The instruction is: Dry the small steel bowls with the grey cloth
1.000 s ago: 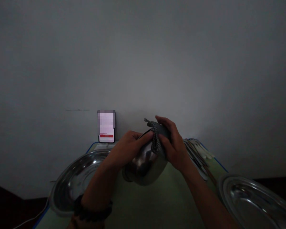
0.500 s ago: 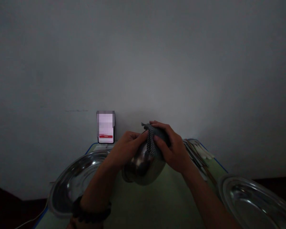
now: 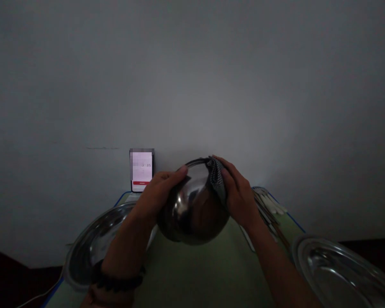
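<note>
A shiny metal bowl is held up over the green table, tilted so that its rounded outside faces me. My left hand grips its left side, the thumb lying near the upper rim. On the right, my right hand is closed on a grey patterned cloth and presses it against the bowl's rim and side. Part of the cloth hides under the right fingers. The bowl's inside is turned away from view.
A large metal basin stands at the left, partly behind my left forearm, and another metal basin at the right. A lit phone leans on the wall. Several long utensils, some white-ended, lie behind my right forearm on the green table.
The bowl has turned, showing more of its rounded outside. My left hand has shifted left, away from the cloth, and my right hand with the cloth has moved slightly right.
</note>
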`<act>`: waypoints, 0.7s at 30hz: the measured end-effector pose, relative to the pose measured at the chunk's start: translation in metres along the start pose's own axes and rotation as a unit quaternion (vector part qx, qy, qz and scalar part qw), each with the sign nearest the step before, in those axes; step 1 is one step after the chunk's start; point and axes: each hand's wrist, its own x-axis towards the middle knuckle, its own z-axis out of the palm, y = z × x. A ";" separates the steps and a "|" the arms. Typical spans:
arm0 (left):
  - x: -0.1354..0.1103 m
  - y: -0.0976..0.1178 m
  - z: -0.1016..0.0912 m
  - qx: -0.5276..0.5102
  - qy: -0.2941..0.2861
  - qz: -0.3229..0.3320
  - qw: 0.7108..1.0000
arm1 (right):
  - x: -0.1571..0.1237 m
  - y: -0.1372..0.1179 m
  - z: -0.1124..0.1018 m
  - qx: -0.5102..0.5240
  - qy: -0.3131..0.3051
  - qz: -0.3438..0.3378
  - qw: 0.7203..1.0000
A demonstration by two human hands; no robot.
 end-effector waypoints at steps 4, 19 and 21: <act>0.002 0.005 -0.002 -0.083 0.105 0.024 0.991 | 0.001 0.002 0.004 0.027 0.061 0.040 0.997; -0.005 0.007 0.030 0.003 0.271 0.102 0.957 | -0.030 -0.030 0.046 -0.131 0.031 -0.077 0.988; -0.010 0.008 0.032 0.056 0.244 0.122 0.960 | -0.030 -0.032 0.044 -0.125 0.029 -0.086 0.988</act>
